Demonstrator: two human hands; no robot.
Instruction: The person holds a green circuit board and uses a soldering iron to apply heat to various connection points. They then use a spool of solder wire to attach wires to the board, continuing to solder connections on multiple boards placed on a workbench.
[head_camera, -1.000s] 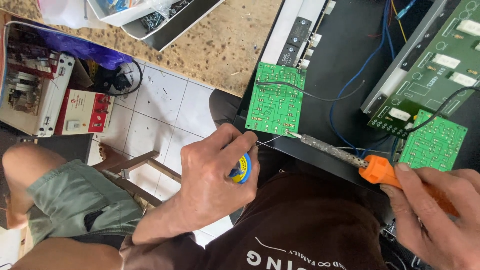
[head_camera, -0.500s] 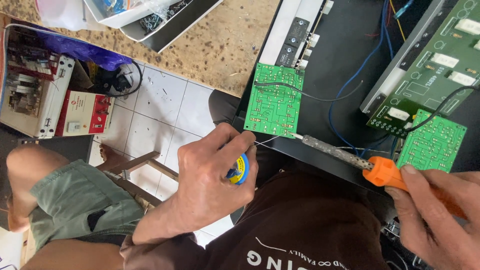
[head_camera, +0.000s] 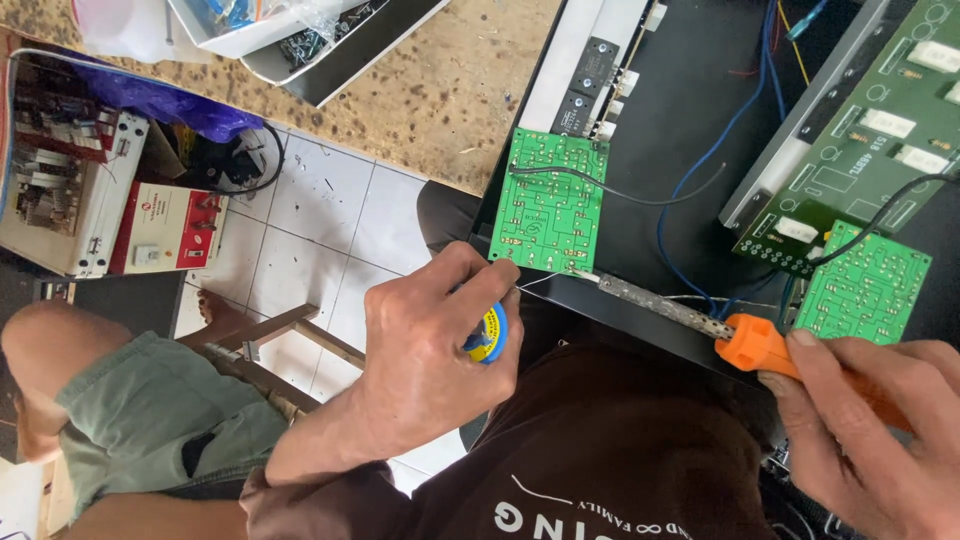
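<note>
My left hand (head_camera: 430, 350) grips a small blue and yellow spool of solder (head_camera: 487, 335) and feeds a thin wire toward the lower edge of a green circuit board (head_camera: 550, 200). My right hand (head_camera: 860, 430) holds an orange-handled soldering iron (head_camera: 700, 320). Its metal tip touches the bottom right corner of that board, where the solder wire meets it. The board lies on a black chassis (head_camera: 680, 130), with a dark wire running off its upper left.
Two more green boards (head_camera: 865, 285) (head_camera: 870, 130) sit right, with blue and black wires between. A stone-patterned bench (head_camera: 430, 90) carries white trays (head_camera: 300, 40). Below left are a tiled floor, a red and white device (head_camera: 165, 230), a wooden stool frame (head_camera: 290, 335), my knee.
Both hands stay nearly still; the iron tip and solder wire remain at the board's lower corner.
</note>
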